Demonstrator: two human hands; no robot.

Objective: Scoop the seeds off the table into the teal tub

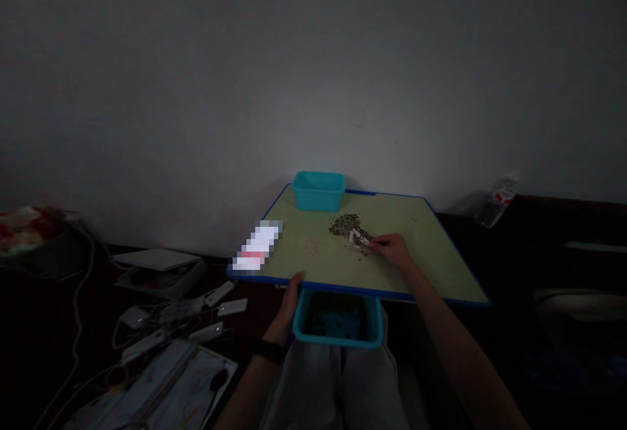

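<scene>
My right hand [390, 247] is closed in a pinch on a small white piece [360, 238], too dim to make out its kind. Its tip meets the right side of a pile of small dark and pale grains [345, 224] on the light tabletop [431, 253]. Left of that lies a thin scatter of pale bits [311, 247]. At the table's front edge is my left hand [290, 296], beside a turquoise basin [337, 338] resting on my lap. Most of its fingers are hidden. Dark matter covers part of the basin's bottom.
Another turquoise basin [318, 195] stands at the table's back, by the wall. A blurred-out bright rectangle [257, 247] lies at the left edge. Power strips and cables [206, 312] spread over the floor at left. A plastic package [497, 202] leans at right.
</scene>
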